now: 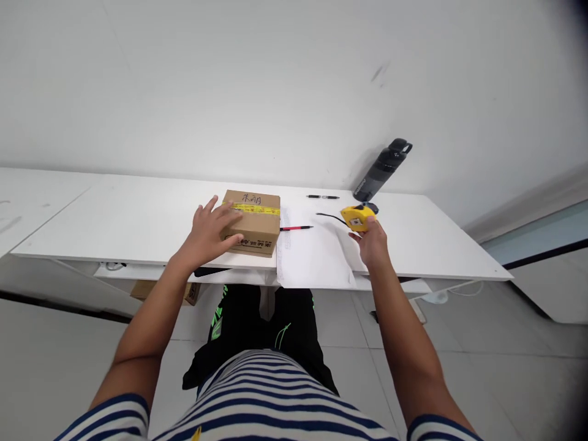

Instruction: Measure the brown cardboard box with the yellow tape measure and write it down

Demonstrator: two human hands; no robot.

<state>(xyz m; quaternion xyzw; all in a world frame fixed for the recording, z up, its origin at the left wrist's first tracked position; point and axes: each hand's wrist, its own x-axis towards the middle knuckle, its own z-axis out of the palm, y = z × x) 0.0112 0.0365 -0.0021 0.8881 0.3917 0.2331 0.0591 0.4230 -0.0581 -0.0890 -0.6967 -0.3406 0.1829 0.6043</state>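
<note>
A small cardboard box (255,223) with yellow tape across its top sits on the white table (138,220). My left hand (209,233) lies on the box's left side, fingers spread over the top and thumb against the front face. My right hand (373,240) is closed around a yellow tape measure (358,217), held just above the table with its black strap trailing to the left. Between the hands lies a white sheet of paper (312,257) that overhangs the table's front edge.
A red pen (296,228) lies by the box's right side and a black pen (323,196) lies farther back. A dark water bottle (383,168) leans against the wall at the back right. Another cardboard box (151,289) sits under the table.
</note>
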